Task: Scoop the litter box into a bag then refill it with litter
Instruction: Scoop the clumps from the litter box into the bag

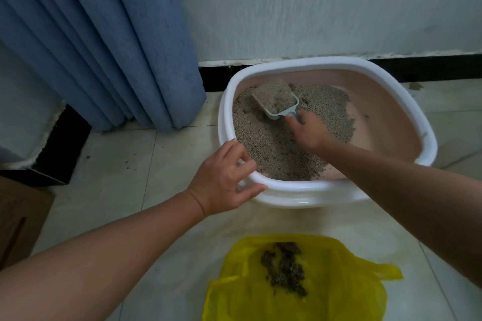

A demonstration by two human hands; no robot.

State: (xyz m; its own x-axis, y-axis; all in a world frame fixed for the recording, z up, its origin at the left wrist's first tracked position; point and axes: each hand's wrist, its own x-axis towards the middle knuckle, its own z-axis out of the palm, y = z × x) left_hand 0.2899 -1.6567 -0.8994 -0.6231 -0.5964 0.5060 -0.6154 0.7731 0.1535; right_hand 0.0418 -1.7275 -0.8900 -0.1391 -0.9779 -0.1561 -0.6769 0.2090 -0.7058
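Observation:
A white-rimmed litter box (307, 187) with a pink inside stands on the tiled floor against the wall. Grey litter (276, 148) fills its left half. My right hand (310, 133) grips the handle of a pale blue scoop (276, 101), which is heaped with litter and held just above the litter bed. My left hand (224, 180) holds the box's near-left rim, thumb on the outside and fingers over the edge. A yellow plastic bag (326, 292) lies flat on the floor in front of the box, with dark clumps (285, 268) on it.
A blue curtain (104, 34) hangs at the left down to the floor. A brown cardboard box (18, 219) sits at the left edge. A black baseboard (422, 68) runs along the white wall behind the litter box.

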